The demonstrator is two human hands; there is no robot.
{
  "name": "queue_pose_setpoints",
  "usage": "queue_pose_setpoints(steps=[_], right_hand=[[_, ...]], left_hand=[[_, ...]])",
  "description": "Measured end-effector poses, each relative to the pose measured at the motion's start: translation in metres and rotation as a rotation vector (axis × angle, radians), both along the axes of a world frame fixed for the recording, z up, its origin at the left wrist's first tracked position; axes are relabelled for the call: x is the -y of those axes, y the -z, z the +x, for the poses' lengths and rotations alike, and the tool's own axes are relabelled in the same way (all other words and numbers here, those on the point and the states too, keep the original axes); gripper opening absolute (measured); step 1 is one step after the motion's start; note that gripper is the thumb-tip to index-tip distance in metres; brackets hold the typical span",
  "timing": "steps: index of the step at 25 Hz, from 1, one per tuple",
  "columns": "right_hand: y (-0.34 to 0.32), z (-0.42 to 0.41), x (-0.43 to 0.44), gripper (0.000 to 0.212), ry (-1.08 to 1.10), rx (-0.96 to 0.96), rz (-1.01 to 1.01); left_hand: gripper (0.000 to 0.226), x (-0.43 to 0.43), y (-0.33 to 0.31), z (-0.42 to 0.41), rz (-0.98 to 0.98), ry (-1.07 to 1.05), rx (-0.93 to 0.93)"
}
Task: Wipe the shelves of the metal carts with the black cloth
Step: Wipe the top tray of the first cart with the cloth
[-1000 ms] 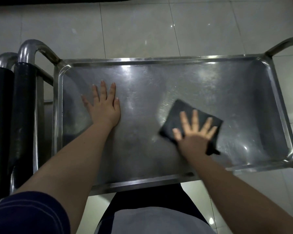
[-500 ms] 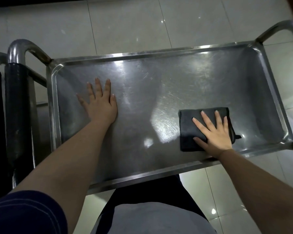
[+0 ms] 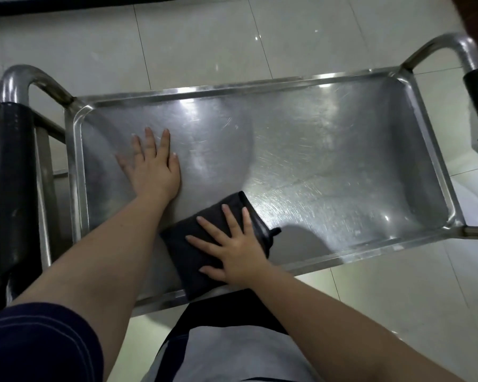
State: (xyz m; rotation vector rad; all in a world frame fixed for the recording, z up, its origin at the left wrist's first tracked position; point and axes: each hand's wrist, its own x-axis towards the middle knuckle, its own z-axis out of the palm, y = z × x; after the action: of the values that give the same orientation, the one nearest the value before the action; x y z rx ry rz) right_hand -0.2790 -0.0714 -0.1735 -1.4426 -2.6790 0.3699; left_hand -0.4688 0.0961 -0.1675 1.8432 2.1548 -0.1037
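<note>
Top shelf wipe: both hands flat on the shelf, cloth under the right one.

Metal cart shelf (image 3: 315, 150) is a shallow steel tray with raised rim, scuffed and glare-streaked. Left hand (image 3: 152, 164) lies palm down on the shelf's left half, fingers straight and slightly spread, holding nothing. Right hand (image 3: 232, 249) is palm down with fingers splayed straight, pressing on the folded black cloth (image 3: 178, 245), not gripping it. The cloth sits at the near edge of the shelf, left of centre, with its near corner lapping over the near rim and a small tab sticking out on its right side. The hands are apart, the left one farther in. A tube handle with a black grip (image 3: 14, 175) is at the shelf's left end and another handle (image 3: 439, 48) at its right end. Pale tiled floor (image 3: 204, 37) lies beyond the shelf.
</note>
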Motion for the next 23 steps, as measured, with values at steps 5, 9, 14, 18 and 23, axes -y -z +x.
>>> queue_pose_setpoints(steps=[5,9,14,18,23], right_hand=[[-0.008,0.161,0.0,0.073,0.14,0.216,0.06],[-0.015,0.228,0.0,0.076,0.217,0.299,-0.053],[-0.011,0.221,-0.001,0.078,0.201,0.309,-0.073],[-0.01,0.222,0.0,0.079,0.203,0.287,-0.055],[-0.007,0.228,-0.003,0.068,0.196,0.158,-0.031]], left_hand=[[0.056,0.002,-0.001,0.003,-0.005,0.015,0.02],[0.056,0.003,-0.003,0.006,-0.017,0.014,-0.014],[0.057,0.012,-0.014,0.068,0.009,0.175,0.008],[0.056,0.027,-0.014,0.167,0.015,0.345,0.095],[0.057,0.015,-0.005,0.227,-0.022,0.312,0.1]])
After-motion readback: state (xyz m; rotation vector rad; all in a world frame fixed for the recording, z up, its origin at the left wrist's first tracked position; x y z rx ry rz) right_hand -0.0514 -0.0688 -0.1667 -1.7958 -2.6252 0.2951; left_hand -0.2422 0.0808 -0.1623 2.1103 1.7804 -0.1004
